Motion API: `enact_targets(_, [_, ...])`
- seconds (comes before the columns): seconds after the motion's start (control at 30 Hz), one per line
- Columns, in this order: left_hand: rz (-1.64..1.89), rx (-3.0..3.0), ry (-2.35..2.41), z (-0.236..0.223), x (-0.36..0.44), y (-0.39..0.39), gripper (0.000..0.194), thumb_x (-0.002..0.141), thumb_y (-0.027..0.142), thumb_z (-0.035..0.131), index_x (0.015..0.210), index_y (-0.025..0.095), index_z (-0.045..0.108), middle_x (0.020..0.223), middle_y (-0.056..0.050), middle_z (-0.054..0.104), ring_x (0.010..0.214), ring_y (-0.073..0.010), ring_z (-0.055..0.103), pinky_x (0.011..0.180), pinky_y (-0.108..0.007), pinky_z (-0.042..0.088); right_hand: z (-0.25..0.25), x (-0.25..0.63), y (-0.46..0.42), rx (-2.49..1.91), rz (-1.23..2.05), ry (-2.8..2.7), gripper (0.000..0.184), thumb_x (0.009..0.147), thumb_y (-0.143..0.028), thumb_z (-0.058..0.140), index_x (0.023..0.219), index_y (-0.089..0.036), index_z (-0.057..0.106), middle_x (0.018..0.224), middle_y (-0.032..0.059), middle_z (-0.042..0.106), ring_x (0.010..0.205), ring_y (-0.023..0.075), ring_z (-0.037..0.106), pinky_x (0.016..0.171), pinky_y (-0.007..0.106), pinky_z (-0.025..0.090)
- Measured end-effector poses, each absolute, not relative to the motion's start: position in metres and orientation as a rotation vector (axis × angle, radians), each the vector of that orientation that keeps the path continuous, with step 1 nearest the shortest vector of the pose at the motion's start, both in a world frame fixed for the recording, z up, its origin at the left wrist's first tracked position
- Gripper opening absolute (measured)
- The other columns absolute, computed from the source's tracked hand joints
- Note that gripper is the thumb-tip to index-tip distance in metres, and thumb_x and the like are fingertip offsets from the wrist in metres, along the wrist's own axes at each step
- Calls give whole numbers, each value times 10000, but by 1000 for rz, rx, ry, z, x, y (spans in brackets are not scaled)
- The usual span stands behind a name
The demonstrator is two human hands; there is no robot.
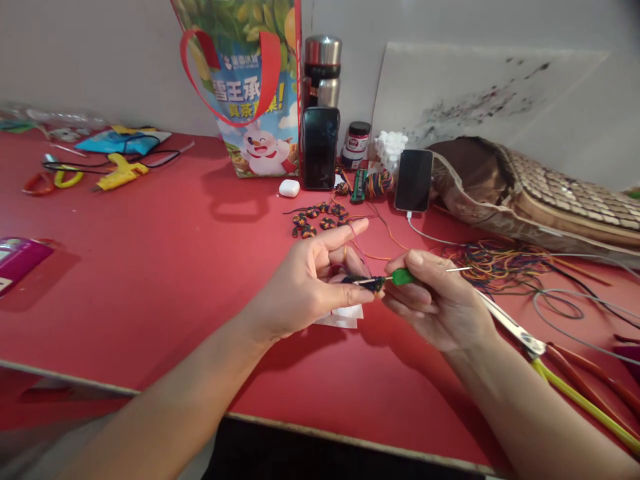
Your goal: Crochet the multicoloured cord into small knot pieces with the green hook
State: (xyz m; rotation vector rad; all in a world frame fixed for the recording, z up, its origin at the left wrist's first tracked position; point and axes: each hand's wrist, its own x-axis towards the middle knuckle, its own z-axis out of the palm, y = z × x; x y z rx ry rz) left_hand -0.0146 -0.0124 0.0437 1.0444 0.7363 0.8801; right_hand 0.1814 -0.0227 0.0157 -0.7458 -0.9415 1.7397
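My left hand (320, 273) is closed on a small dark crochet piece (369, 283), pinched between thumb and fingers, with its index finger raised. A strand of multicoloured yarn (375, 256) runs from this hand back across the table. Between thumb and fingers, my right hand (440, 300) grips a crochet hook (401, 277) with a green grip. The hook's metal tip reaches the crochet piece; its other end sticks out past my thumb. Beyond my hands lie several finished-looking small crochet pieces (309, 231) in dark and orange yarn. White paper (345, 317) lies beneath my left hand.
On the red table (165, 287) stand a carrier bag (260, 100), a flask (323, 60) and two phones, one black (320, 148), one charging (414, 180). Tangled yarn (490, 263) and scissors (530, 343) lie right. A yellow glue gun (121, 173) lies left.
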Motion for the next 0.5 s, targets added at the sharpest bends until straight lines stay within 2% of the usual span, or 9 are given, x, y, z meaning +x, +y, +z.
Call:
enact_targets(0.17, [871, 1118, 772, 45, -12, -15, 924, 716, 78, 874, 1573, 144, 535, 753, 45, 650, 723, -114, 612, 699, -251, 475, 19, 193, -20, -857, 1643, -996, 268, 778, -435, 908, 765, -176, 841, 396, -102, 354, 384, 41, 187, 418, 223, 214])
enact_targets(0.5, [875, 1148, 813, 46, -10, -18, 961, 743, 95, 850, 1622, 147, 463, 747, 37, 662, 695, -134, 642, 658, -259, 465, 29, 202, -19, -926, 1535, -1127, 289, 756, -470, 933, 761, -191, 855, 422, -81, 369, 397, 47, 228, 439, 253, 197])
